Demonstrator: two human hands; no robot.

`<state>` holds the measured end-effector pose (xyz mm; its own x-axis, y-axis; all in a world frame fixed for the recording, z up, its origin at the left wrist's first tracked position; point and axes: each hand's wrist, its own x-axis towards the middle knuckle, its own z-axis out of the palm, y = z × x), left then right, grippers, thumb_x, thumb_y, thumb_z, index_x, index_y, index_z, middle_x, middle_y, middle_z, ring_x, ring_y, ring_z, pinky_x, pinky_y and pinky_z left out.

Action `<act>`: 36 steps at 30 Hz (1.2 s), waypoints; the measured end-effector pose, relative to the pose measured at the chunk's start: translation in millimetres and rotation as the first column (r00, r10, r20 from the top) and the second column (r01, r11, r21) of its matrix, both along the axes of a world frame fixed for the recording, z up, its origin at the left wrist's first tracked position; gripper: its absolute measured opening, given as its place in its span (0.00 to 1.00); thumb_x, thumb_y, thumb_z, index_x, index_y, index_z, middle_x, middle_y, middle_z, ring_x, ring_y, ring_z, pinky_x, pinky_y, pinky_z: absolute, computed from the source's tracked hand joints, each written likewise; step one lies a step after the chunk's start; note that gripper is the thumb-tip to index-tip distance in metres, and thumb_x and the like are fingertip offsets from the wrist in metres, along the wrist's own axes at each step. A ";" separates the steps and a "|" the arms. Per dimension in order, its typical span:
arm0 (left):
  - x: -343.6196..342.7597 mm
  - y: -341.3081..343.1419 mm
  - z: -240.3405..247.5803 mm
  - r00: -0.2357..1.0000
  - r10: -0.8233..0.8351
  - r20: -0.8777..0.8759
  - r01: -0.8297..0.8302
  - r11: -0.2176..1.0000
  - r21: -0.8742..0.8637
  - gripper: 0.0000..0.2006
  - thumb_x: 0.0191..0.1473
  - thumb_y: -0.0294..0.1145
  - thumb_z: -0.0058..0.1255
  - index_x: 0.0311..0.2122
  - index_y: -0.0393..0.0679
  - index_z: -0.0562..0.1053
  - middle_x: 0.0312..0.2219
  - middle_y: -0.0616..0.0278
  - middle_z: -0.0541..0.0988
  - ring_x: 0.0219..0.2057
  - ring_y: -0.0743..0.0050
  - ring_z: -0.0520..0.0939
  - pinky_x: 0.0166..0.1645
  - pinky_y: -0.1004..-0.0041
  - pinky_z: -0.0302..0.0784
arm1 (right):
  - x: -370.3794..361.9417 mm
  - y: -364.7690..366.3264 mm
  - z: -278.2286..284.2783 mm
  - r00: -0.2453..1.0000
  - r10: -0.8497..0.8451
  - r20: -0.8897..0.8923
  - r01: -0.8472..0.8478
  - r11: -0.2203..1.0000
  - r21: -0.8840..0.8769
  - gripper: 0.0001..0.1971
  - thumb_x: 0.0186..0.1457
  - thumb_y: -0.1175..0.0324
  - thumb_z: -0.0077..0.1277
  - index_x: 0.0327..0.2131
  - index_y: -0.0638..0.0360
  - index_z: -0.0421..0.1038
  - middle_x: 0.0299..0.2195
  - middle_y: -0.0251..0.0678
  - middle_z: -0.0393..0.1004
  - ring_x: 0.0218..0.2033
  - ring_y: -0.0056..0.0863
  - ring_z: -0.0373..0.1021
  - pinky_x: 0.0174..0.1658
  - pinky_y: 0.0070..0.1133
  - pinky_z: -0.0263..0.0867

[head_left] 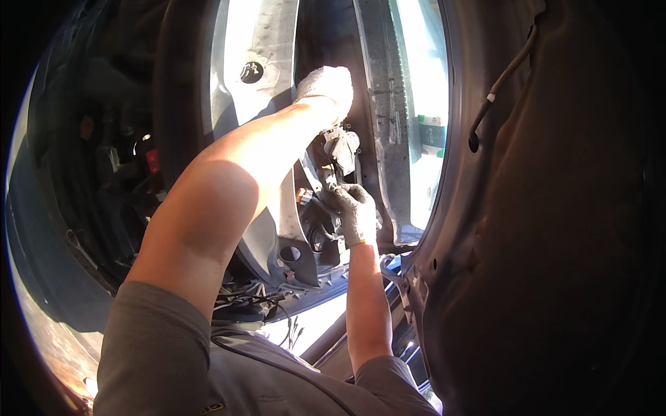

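My left hand (326,90), in a white work glove, reaches up into a dark gap between metal panels. It looks closed, and its fingertips are hidden, so what it holds does not show. Just below it sits a light grey, blocky metal mechanism (343,149). My right hand (357,213), gloved with darkened fingertips, is beneath that mechanism. Its fingers are pinched together at the mechanism's lower end, on something too small to make out. An orange and white electrical connector (304,196) is left of my right fingers.
A sunlit metal panel with a round hole (252,72) rises on the left. A ribbed metal strip (386,104) runs along the gap's right side. Dark wires (260,298) lie at the bottom. A large dark panel (555,229) with a cable (510,73) fills the right.
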<state>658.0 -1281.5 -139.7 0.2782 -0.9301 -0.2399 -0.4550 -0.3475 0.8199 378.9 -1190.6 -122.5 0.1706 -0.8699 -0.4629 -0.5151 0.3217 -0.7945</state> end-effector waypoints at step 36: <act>2.5 -56.7 -87.6 0.988 0.093 -0.120 -0.098 0.994 -0.038 0.17 0.48 0.43 0.62 0.39 0.42 0.88 0.40 0.47 0.89 0.43 0.48 0.90 0.50 0.59 0.87 | 2.9 -0.5 1.3 0.994 -0.087 0.058 0.082 0.993 0.082 0.11 0.62 0.67 0.62 0.40 0.66 0.82 0.31 0.31 0.80 0.33 0.21 0.73 0.44 0.20 0.67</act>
<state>660.5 -1338.2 -227.3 0.3389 -0.9108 -0.2359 -0.3210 -0.3476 0.8810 381.8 -1191.1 -121.3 0.1282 -0.8432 -0.5221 -0.4341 0.4257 -0.7940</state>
